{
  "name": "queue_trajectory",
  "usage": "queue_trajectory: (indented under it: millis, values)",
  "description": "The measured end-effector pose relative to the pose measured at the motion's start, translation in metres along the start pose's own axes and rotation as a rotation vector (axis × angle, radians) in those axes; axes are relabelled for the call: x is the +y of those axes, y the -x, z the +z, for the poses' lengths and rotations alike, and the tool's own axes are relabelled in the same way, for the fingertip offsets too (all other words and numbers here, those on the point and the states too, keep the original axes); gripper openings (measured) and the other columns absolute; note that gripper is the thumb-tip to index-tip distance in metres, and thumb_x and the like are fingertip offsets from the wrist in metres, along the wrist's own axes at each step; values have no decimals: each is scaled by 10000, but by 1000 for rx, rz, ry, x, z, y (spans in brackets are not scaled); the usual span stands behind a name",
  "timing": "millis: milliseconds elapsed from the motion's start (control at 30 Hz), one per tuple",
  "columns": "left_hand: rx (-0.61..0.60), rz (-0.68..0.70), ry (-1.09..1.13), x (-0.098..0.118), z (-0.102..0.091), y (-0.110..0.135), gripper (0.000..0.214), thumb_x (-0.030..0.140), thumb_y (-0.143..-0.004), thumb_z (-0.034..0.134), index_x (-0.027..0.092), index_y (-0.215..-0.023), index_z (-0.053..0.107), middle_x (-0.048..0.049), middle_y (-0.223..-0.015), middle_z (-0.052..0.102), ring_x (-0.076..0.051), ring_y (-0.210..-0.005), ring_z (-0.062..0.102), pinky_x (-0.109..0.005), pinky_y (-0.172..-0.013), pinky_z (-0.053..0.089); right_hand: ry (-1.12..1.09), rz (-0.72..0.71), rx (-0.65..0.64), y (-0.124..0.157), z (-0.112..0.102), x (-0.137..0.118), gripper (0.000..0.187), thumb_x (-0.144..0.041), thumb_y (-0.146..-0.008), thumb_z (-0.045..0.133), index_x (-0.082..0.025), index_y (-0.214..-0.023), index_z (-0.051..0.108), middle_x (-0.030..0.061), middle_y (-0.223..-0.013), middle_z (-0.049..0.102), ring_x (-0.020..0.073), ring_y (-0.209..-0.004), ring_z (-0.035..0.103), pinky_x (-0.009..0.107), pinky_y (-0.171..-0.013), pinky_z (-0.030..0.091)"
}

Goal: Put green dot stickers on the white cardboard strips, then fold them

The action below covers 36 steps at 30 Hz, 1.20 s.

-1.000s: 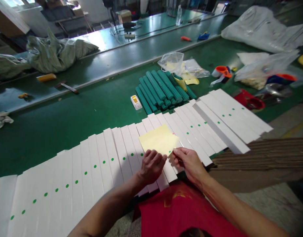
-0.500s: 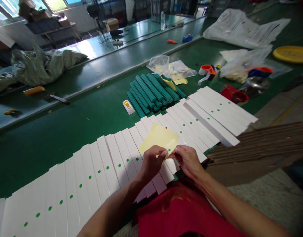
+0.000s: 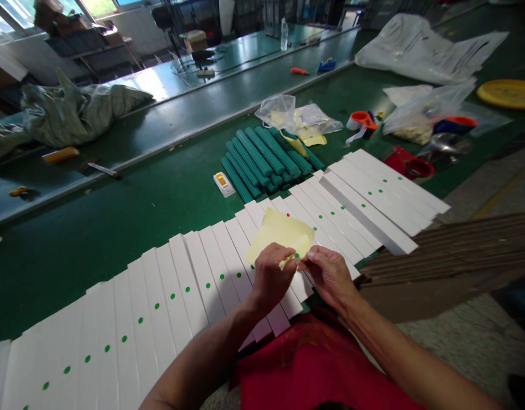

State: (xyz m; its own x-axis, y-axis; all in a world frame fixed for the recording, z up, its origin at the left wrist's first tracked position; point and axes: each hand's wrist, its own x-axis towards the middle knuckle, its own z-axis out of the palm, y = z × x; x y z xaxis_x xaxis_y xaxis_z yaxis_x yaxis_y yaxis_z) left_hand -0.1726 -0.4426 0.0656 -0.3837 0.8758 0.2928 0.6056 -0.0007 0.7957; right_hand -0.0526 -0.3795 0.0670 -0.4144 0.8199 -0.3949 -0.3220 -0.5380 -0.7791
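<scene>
My left hand (image 3: 274, 273) pinches the lower edge of a yellow sticker sheet (image 3: 279, 230), which bends a little at the grip. A green dot sticker (image 3: 296, 255) shows at the sheet's edge between my hands, and a red dot (image 3: 288, 215) is near its far edge. Close beside it, the fingertips of my right hand (image 3: 328, 270) are pinched together at the sheet's corner; whether they grip the sheet or a sticker is hidden. Beneath both hands lies a long row of white boxes (image 3: 155, 285), many bearing a green dot.
Behind the boxes is a pile of green ribbed rods (image 3: 262, 159), with a small white-and-yellow packet (image 3: 224, 184) beside it. Plastic bags (image 3: 296, 117), an orange tape dispenser (image 3: 361, 122) and a red tape dispenser (image 3: 410, 165) lie farther right. Flattened cardboard (image 3: 459, 250) is stacked at the right.
My left hand has shifted slightly up and right, and the sheet has moved with it and curled at the grip. My right hand stays close to the sheet's corner.
</scene>
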Motion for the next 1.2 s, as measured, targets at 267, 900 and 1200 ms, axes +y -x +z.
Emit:
queue_trajectory:
  millis: [267,900,1200]
  values:
    - [22,17,0,-2,0,-3,101,118,-761,632,183,-775,708,-24,-735,701,-145,-680,634,-258,-649,483,-35,28,-47,-2,-1,2,170,-235,-677,766,-158,-597,638,6,-565,622,124,-529,588,236,-526,519]
    - [32,-10,-79,-9,-3,-4,87,177,-805,630,194,-777,711,-20,-746,737,-153,-663,665,-266,-642,493,93,49,61,-9,11,-1,228,-277,-612,812,-154,-615,620,12,-526,646,133,-447,601,247,-472,545]
    - [-21,15,-118,-7,-3,-7,185,138,-868,525,175,-737,652,-12,-697,665,-132,-660,591,-260,-626,425,105,53,74,-10,12,0,207,-264,-617,789,-147,-613,618,18,-528,650,130,-456,607,243,-494,549]
